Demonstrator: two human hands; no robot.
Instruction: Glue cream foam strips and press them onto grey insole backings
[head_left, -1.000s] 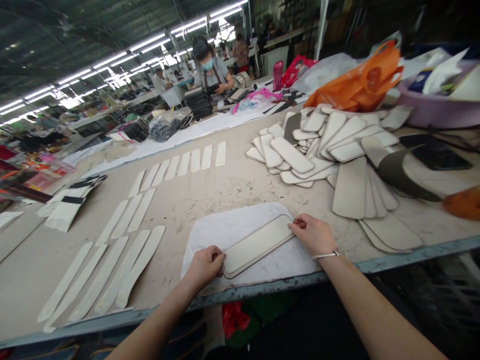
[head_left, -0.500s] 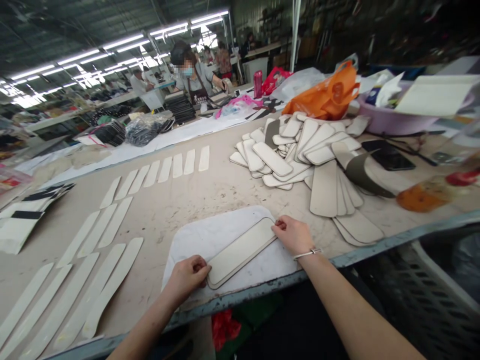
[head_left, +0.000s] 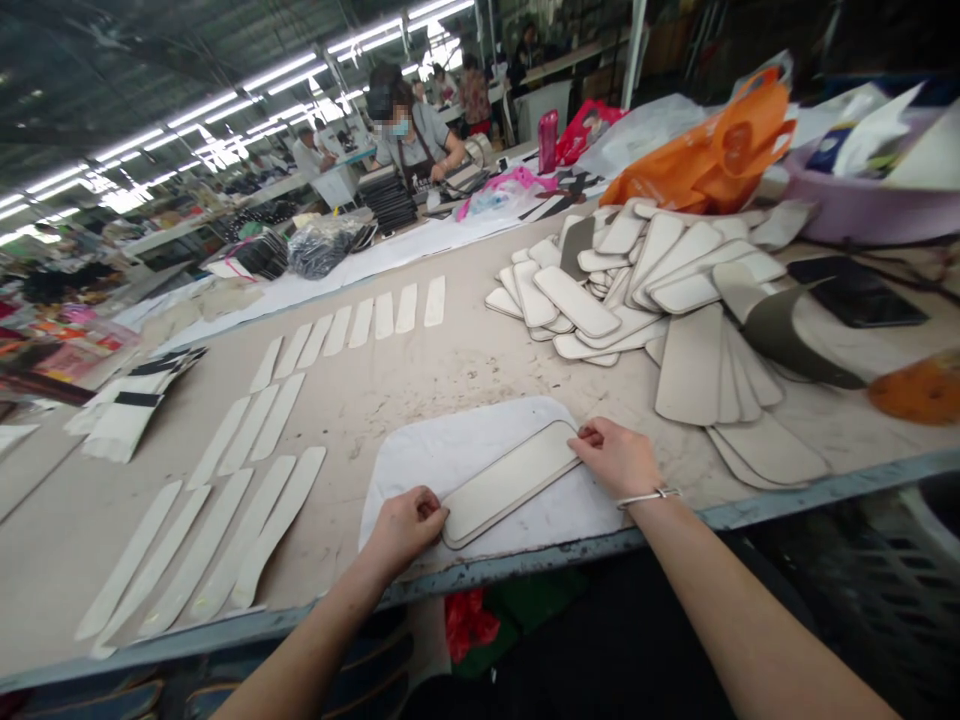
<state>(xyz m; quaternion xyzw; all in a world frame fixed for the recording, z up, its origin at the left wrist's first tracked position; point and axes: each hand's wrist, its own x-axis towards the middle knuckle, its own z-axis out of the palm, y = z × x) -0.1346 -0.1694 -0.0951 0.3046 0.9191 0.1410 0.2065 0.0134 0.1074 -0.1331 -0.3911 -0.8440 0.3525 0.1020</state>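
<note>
A long off-white panel (head_left: 514, 482) with rounded corners and a dark edge lies slantwise over a white sheet (head_left: 420, 450) near the table's front edge. My left hand (head_left: 411, 522) pinches the panel's lower left end, fingers curled. At its upper right end my right hand (head_left: 611, 455), with a bracelet on the wrist, holds the corner between thumb and fingers. Right of the sheet, a fan of similar panels (head_left: 690, 370) adjoins a loose pile (head_left: 577, 300). Several pale strips (head_left: 281, 515) lie in rows on the left.
An orange bag (head_left: 705, 150), a purple basin (head_left: 862, 205), a dark phone (head_left: 862, 290) and an orange bottle (head_left: 919, 388) stand or lie at the right. White pieces with black bands (head_left: 139, 410) lie far left. Across the table a masked person (head_left: 416, 140) handles dark pieces.
The camera view has shifted, so the table's contents appear further right. The two layers at the panel's lower edge now look more closely aligned. Both hands still hold its ends.
</note>
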